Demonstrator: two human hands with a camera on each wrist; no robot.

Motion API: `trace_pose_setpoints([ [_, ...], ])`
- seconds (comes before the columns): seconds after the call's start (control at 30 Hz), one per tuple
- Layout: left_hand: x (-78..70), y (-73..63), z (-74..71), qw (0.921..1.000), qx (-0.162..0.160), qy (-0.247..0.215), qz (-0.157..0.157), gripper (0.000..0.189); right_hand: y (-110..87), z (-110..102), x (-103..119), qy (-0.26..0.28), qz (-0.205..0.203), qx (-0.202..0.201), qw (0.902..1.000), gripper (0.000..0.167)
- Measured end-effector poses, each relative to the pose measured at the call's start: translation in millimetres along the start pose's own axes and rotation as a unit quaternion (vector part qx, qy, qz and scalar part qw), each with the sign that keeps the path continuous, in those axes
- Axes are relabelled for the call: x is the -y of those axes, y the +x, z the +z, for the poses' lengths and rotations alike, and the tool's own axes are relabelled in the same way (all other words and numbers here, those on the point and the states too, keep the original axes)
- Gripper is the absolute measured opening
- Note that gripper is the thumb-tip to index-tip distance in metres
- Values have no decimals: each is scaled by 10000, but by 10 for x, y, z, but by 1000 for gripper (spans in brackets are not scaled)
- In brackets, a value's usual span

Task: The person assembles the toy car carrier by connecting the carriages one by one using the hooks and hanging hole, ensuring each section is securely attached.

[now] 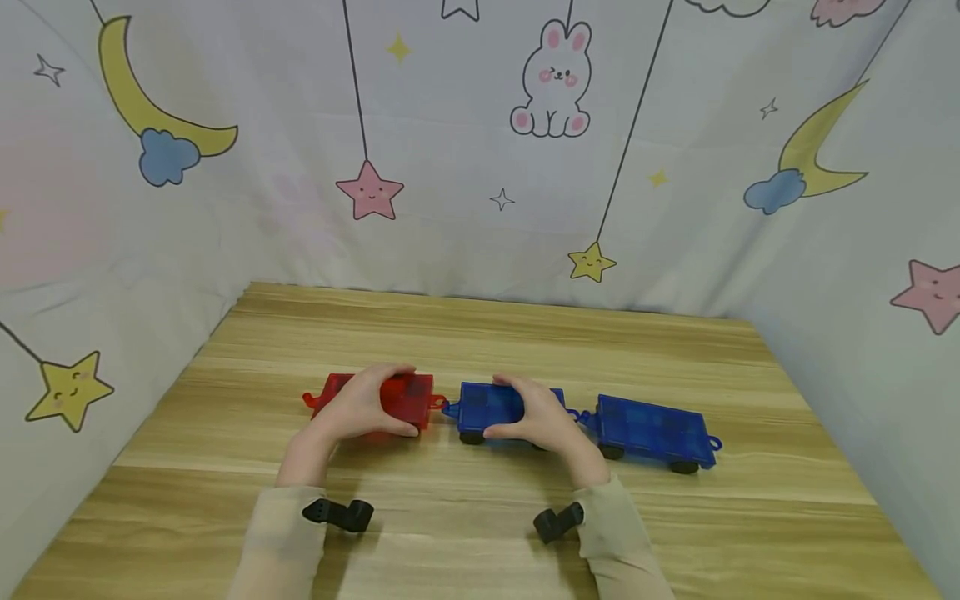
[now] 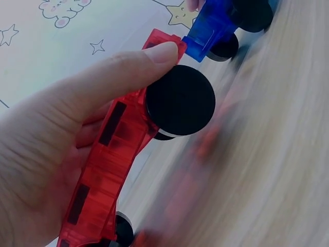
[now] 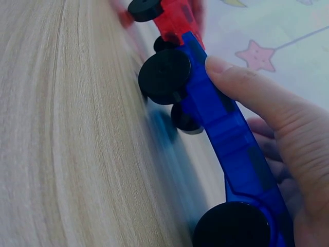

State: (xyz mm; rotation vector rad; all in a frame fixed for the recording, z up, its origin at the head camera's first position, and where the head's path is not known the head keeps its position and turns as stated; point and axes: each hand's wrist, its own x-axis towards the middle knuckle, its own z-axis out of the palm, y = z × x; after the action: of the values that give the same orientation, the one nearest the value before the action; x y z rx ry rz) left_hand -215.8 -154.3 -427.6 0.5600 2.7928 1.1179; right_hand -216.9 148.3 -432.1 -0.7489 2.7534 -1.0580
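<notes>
- The tabletop (image 1: 453, 537) is offering passage between the wrist cameras (image 1: 360, 515).
- A red car (image 1: 415, 402) and two blue cars (image 1: 652, 429) are barring the middle (a curtain (image 1: 465, 250), the back).

The left toy wagon (image 1: 408, 400) is translucent red, its coupling hook (image 1: 308, 400) matching; the middle wagon (image 1: 480, 404) and the right wagon (image 1: 652, 429) are both deep translucent blue. Black colours the wheels (image 2: 181, 100) of all three (and the wrist devices (image 1: 341, 514) too). The sleeves (image 1: 283, 533) are plain cream. Streaky tan wood grain patterns the tabletop (image 1: 450, 517). The white fabric backdrop (image 1: 457, 250) carries a print of yellow crescent moons (image 1: 123, 83), blue clouds (image 1: 167, 158), pink stars (image 1: 371, 193), yellow stars (image 1: 592, 263) and a white rabbit (image 1: 555, 104) with pink inner ears (image 1: 554, 34) and cheeks (image 1: 572, 81).
</notes>
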Motion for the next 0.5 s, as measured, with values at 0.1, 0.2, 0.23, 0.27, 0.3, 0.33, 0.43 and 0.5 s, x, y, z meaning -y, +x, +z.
trace_pose_setpoints([
  [0.1,-10,2,2,10000,5,7,-1,91,2,-1,1,-6,-1,9,10000,83],
  [0.2,-17,3,1,10000,6,18,11,90,5,-1,0,-7,-1,17,10000,83],
  [0.23,-18,2,1,10000,8,19,9,90,7,0,2,-4,0,22,10000,83],
  [0.27,-18,1,1,10000,5,24,7,90,8,2,1,-6,6,25,10000,83],
  [0.3,-19,1,2,10000,2,33,2,90,10,3,1,-3,6,27,10000,83],
  [0.33,-19,0,2,10000,5,28,2,91,11,4,0,-2,6,31,10000,83],
  [0.43,-21,2,6,10000,17,3,-7,91,14,8,1,-11,21,33,10000,83],
  [0.5,-22,5,10,10000,26,-16,-11,92,15,9,3,-26,23,26,10000,83],
])
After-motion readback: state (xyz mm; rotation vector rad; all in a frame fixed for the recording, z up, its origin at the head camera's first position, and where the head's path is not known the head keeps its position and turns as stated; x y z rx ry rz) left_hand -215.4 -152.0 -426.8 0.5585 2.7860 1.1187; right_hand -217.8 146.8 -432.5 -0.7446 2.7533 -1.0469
